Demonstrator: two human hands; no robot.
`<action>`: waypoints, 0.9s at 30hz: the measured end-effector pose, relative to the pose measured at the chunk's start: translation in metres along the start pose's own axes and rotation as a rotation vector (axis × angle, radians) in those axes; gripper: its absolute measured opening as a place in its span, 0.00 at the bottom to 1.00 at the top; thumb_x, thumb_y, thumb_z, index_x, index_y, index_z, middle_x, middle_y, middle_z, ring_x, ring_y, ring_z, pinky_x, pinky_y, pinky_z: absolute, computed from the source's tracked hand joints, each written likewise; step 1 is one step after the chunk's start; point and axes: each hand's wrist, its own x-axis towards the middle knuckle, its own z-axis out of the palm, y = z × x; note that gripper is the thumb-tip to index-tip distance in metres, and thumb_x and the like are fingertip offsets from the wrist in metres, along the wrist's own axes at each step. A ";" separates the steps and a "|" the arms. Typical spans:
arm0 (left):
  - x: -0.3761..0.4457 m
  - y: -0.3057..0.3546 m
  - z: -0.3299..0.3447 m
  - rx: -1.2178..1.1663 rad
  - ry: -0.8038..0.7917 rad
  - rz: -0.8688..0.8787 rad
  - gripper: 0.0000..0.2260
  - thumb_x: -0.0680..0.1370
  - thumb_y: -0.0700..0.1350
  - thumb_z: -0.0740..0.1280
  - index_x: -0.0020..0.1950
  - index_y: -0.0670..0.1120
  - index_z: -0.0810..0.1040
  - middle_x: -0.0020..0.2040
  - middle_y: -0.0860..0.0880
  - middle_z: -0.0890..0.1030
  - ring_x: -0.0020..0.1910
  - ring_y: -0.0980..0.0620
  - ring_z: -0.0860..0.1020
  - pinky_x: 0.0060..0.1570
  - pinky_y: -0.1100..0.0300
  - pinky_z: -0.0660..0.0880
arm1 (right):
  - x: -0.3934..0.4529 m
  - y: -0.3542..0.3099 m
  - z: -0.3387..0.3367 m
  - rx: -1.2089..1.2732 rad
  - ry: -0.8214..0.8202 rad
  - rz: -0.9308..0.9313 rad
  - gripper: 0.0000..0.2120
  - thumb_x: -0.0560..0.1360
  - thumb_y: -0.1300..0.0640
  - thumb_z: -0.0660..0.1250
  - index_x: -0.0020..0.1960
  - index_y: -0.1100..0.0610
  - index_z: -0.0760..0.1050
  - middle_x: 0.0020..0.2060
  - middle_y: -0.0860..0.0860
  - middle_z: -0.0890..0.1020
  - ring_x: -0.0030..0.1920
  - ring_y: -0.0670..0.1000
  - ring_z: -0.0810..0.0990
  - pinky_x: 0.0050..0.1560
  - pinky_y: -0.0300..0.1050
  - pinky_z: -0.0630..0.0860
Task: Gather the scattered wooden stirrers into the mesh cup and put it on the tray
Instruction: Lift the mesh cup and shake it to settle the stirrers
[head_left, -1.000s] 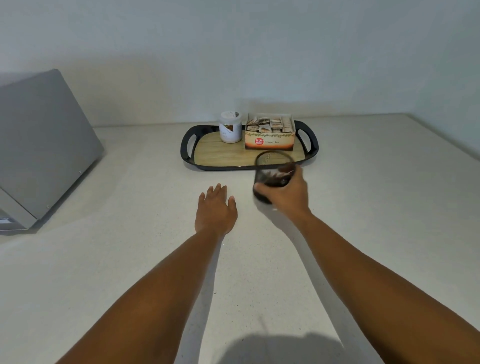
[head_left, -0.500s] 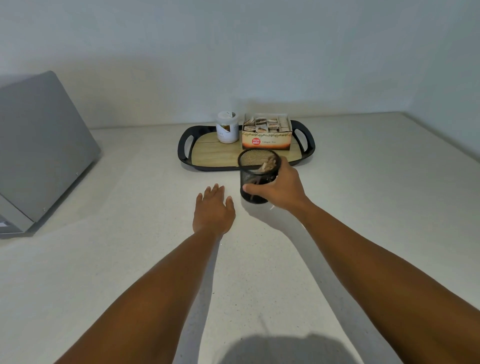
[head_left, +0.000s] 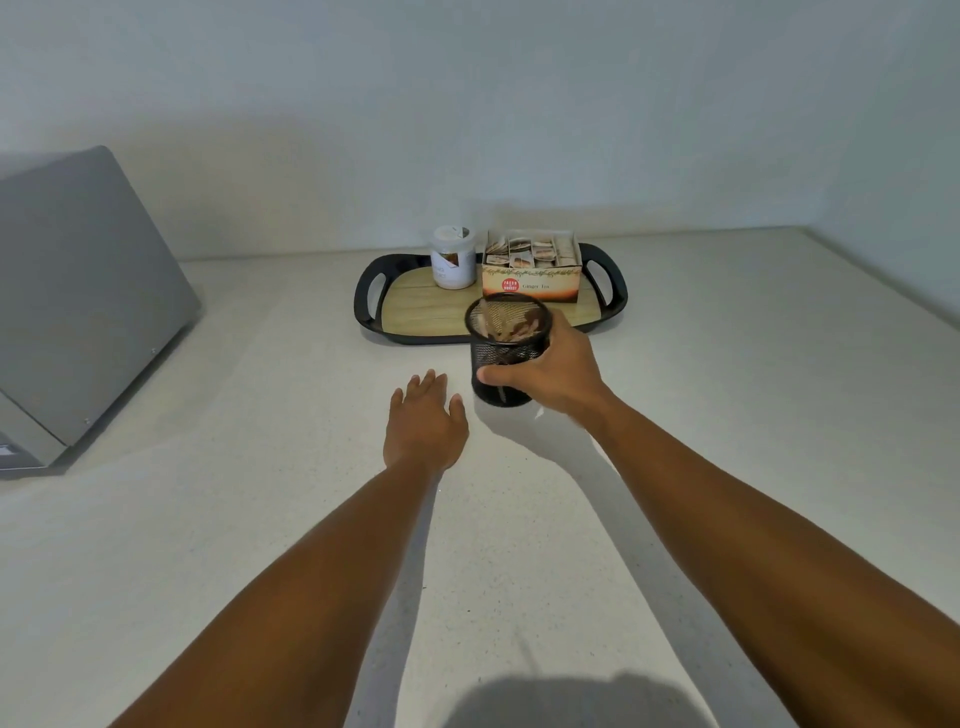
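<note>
My right hand (head_left: 548, 376) grips the black mesh cup (head_left: 501, 345) around its right side, thumb across the front. The cup is upright, just in front of the tray's near edge, its base close to the counter. Several wooden stirrers (head_left: 511, 328) lean inside it. The tray (head_left: 415, 306) has black handles and a wood-look floor and lies at the back of the counter. My left hand (head_left: 425, 423) rests flat on the counter to the left of the cup, fingers apart, holding nothing.
On the tray stand a white jar (head_left: 453, 257) and an open box of ginger tea bags (head_left: 530, 270). A grey slanted appliance (head_left: 78, 312) fills the left side. The pale counter (head_left: 727, 364) runs to walls behind and at right.
My right hand has turned the mesh cup from tilted to upright and shifted it slightly left. The left hand stays flat in place.
</note>
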 end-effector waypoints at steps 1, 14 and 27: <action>0.000 0.000 0.000 0.002 0.001 -0.002 0.25 0.85 0.56 0.49 0.81 0.50 0.59 0.81 0.50 0.57 0.81 0.50 0.51 0.79 0.50 0.46 | 0.000 0.000 -0.001 0.004 0.005 0.006 0.45 0.58 0.48 0.83 0.70 0.53 0.67 0.63 0.48 0.77 0.60 0.47 0.74 0.55 0.39 0.75; -0.001 0.001 0.000 -0.015 0.003 -0.004 0.25 0.85 0.55 0.50 0.81 0.49 0.59 0.81 0.50 0.57 0.81 0.50 0.52 0.79 0.51 0.46 | -0.007 -0.002 0.010 0.056 0.259 -0.120 0.43 0.57 0.48 0.83 0.67 0.52 0.68 0.61 0.46 0.77 0.61 0.47 0.75 0.56 0.35 0.74; 0.000 0.001 0.001 0.008 0.003 -0.013 0.25 0.85 0.56 0.49 0.81 0.50 0.58 0.81 0.51 0.56 0.81 0.50 0.51 0.79 0.52 0.45 | -0.015 0.003 0.019 0.123 0.310 -0.126 0.45 0.58 0.50 0.83 0.69 0.54 0.66 0.63 0.48 0.75 0.63 0.46 0.73 0.57 0.34 0.75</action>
